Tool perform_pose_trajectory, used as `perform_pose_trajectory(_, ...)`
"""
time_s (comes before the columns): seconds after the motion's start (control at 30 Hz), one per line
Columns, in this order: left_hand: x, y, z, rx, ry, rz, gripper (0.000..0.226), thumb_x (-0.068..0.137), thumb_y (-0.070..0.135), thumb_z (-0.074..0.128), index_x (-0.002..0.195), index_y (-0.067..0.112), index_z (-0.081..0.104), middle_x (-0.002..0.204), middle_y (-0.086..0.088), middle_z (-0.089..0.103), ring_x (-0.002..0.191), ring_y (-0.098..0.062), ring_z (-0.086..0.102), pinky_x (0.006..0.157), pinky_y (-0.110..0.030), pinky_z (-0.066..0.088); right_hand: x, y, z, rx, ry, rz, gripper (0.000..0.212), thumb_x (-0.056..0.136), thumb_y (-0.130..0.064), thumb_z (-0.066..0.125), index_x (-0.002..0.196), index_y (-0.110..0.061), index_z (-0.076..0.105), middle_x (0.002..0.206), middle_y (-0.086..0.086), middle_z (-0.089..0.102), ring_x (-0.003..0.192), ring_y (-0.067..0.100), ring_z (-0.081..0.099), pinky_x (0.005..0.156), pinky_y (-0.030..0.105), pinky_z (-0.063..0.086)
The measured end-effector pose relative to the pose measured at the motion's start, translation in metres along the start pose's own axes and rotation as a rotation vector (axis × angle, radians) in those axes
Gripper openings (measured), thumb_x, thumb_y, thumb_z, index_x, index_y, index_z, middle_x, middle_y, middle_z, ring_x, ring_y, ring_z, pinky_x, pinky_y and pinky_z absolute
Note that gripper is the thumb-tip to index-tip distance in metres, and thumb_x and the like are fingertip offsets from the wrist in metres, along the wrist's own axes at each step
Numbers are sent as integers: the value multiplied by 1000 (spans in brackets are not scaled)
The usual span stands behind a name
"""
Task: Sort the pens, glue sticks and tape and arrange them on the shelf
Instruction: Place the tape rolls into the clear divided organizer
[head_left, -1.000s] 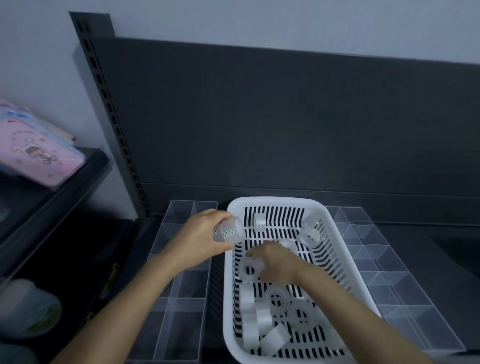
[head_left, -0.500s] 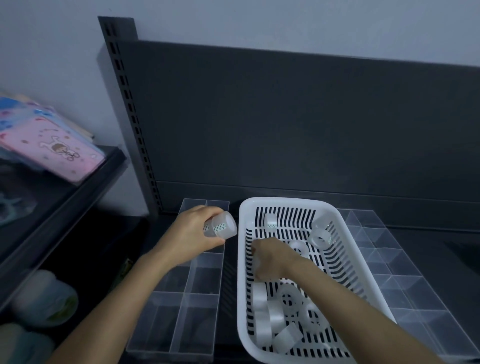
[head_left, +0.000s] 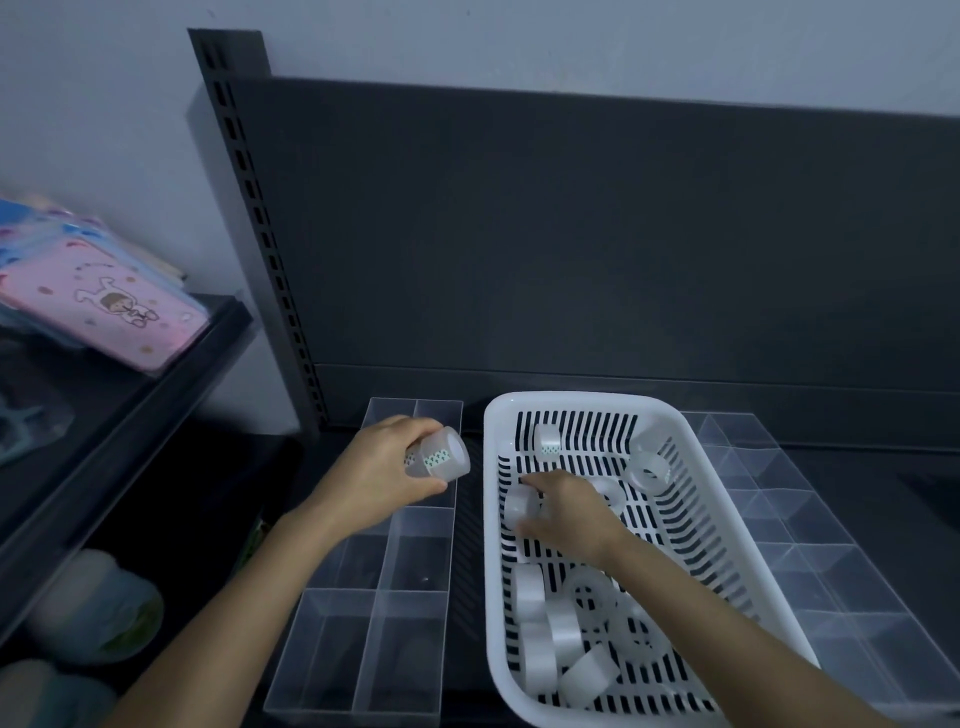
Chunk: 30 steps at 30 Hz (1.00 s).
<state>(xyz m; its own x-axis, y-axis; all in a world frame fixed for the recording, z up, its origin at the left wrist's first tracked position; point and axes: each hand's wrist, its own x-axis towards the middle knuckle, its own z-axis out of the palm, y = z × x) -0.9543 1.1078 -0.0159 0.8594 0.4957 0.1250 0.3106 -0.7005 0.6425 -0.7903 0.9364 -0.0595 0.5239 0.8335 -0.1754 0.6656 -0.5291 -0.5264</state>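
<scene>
Left hand (head_left: 384, 470) up over the far end of the left tray, fingers wrapped round a short stack of tape rolls (head_left: 441, 460); right hand (head_left: 566, 512) down in the basket, thumb and fingers closed on a single tape roll (head_left: 521, 506) by the left wall. Behind it all, the back panel (head_left: 571, 234), dark, matt and flat; in front sits the white basket (head_left: 571, 401), slotted plastic with rounded corners; on either side, the left tray (head_left: 363, 649) and the right tray (head_left: 810, 545), clear, hard-edged, split into square compartments; far left, a pink pouch (head_left: 104, 301), glossy, with a cartoon figure printed on it; more loose rolls (head_left: 571, 639) piled at the basket's near end, frosted rings; the held stack shows a small green-patterned label, too small to read.
</scene>
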Motion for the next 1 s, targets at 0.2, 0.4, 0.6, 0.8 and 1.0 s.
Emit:
perform_pose_trajectory(0.2,4,-9,-6,16,-4,4,47,70,23,81,112,32,61,103,18,57,92,0,56,80,-17,47,-1,-6,0,-217,-31,9,34,81,-20,66,112,-14,53,107,8,55,94,22,56,75,28,50)
perform_pose_trajectory(0.4,22,-26,-28,106,16,8,46,72,21,79,114,25,61,102,13,56,90,-2,55,75,-16,41,-1,-13,-13,-331,-244,8,60,76,-24,75,127,-13,45,119,6,50,109,23,52,89,33,49)
perform_pose_trajectory(0.6,47,-38,-36,182,-15,26,47,73,21,79,117,20,61,106,6,58,96,-10,56,83,-22,43,14,-17,-21,-224,-253,7,31,79,-21,72,104,-10,57,99,2,59,90,19,56,71,25,43)
perform_pose_trajectory(0.8,57,-41,-35,180,-42,41,45,73,19,78,115,21,62,105,5,57,94,-11,55,82,-23,43,17,-15,-24,-167,-238,39,38,81,-39,69,107,-16,54,97,-3,58,83,11,52,71,24,42)
perform_pose_trajectory(1.0,70,-47,-40,255,-87,30,49,78,19,74,123,19,57,108,6,53,95,-12,53,81,-24,43,17,-12,-22,-164,-129,64,37,76,-39,73,99,-16,55,91,-2,59,79,15,56,67,25,48)
